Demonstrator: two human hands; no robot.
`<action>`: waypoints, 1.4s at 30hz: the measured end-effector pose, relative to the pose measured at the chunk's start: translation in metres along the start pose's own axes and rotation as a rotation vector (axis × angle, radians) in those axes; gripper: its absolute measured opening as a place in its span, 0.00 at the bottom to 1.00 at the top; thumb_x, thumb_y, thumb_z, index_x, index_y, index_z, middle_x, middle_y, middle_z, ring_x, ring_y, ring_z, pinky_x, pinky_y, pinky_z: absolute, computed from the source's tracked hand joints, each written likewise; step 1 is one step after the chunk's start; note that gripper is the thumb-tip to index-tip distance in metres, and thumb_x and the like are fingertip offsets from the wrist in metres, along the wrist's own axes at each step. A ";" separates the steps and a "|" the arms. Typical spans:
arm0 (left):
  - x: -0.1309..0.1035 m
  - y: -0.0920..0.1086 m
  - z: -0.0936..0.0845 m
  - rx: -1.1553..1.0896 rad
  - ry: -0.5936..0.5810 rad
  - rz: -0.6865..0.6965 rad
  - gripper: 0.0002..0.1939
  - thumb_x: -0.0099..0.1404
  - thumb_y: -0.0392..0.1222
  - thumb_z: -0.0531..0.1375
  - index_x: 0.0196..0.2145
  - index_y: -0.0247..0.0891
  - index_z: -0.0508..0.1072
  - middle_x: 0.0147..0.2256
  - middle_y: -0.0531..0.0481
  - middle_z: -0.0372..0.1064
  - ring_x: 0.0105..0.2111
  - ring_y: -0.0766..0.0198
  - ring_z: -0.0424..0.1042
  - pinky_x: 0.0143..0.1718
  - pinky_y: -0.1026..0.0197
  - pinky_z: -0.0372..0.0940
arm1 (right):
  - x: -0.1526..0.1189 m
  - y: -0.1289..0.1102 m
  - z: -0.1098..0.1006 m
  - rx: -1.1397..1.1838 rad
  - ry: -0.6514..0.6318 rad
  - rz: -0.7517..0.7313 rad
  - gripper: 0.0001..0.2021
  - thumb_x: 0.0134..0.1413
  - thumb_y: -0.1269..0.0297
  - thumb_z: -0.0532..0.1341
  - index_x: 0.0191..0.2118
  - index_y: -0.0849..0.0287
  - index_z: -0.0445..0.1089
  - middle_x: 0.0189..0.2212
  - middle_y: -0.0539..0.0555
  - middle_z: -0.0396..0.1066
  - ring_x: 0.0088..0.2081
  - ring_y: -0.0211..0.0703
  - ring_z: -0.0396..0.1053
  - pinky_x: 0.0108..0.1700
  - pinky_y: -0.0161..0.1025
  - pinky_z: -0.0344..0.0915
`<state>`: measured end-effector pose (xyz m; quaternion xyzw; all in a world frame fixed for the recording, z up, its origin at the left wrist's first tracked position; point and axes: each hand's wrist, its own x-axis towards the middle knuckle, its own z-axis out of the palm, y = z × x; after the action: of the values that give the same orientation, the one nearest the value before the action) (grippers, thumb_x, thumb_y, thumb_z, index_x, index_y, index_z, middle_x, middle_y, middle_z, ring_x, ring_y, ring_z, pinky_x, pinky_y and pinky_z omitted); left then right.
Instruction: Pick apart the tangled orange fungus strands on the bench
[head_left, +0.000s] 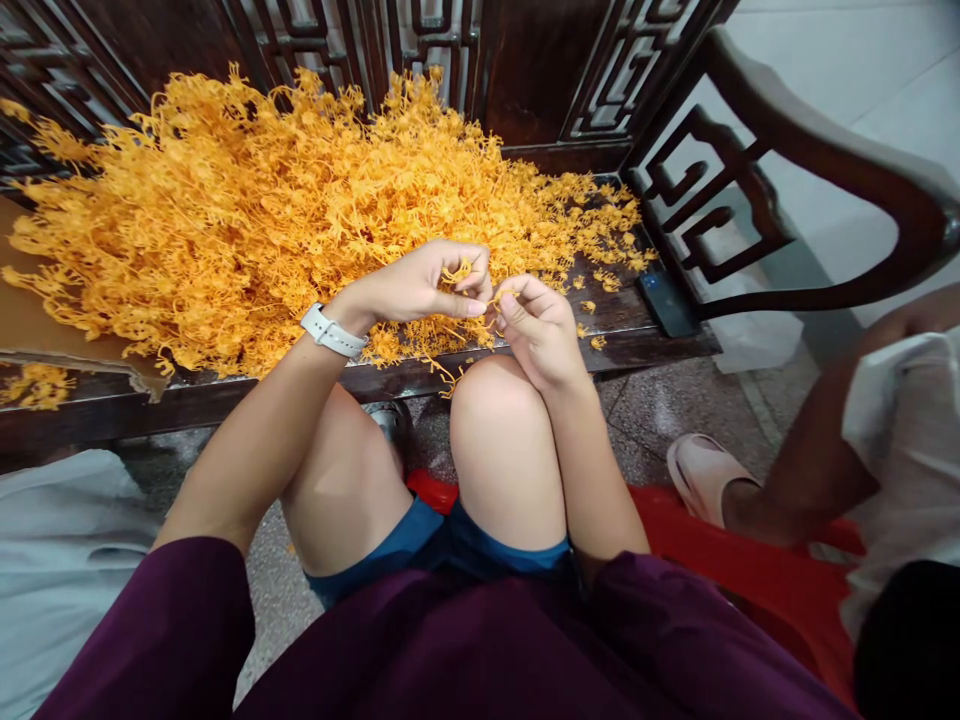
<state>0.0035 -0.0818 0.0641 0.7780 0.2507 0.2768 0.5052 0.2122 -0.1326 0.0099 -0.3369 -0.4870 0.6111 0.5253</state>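
My left hand (431,282), with a white watch on its wrist, is closed in a pinch on an orange stringy piece (456,272), part of which curls up between thumb and fingers. Just to its right, my right hand (541,325) pinches an orange strand with thumb and forefinger. The fingertips of both hands nearly meet above my knee. Whether both grip the same piece I cannot tell. Behind them a large heap of orange, branching, flower-like pieces (300,200) covers much of the dark wooden bench (622,325).
A dark phone (666,300) lies at the bench's right end, by the carved armrest (825,160). Cardboard (67,325) lies under the heap at left. Another person's leg and pink slipper (705,475) are at right, near red plastic stools (705,560). Light cloth (67,560) shows at lower left.
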 end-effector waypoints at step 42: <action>-0.004 -0.016 -0.001 -0.035 -0.208 -0.159 0.46 0.66 0.40 0.72 0.75 0.35 0.58 0.49 0.40 0.82 0.46 0.59 0.83 0.46 0.60 0.73 | 0.000 -0.004 0.006 -0.119 0.017 -0.011 0.19 0.56 0.48 0.79 0.36 0.56 0.76 0.29 0.47 0.77 0.25 0.32 0.64 0.28 0.35 0.60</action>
<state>-0.0022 -0.0781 0.0489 0.7712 0.2533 0.1581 0.5622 0.2077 -0.1345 0.0160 -0.3702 -0.5198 0.5753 0.5116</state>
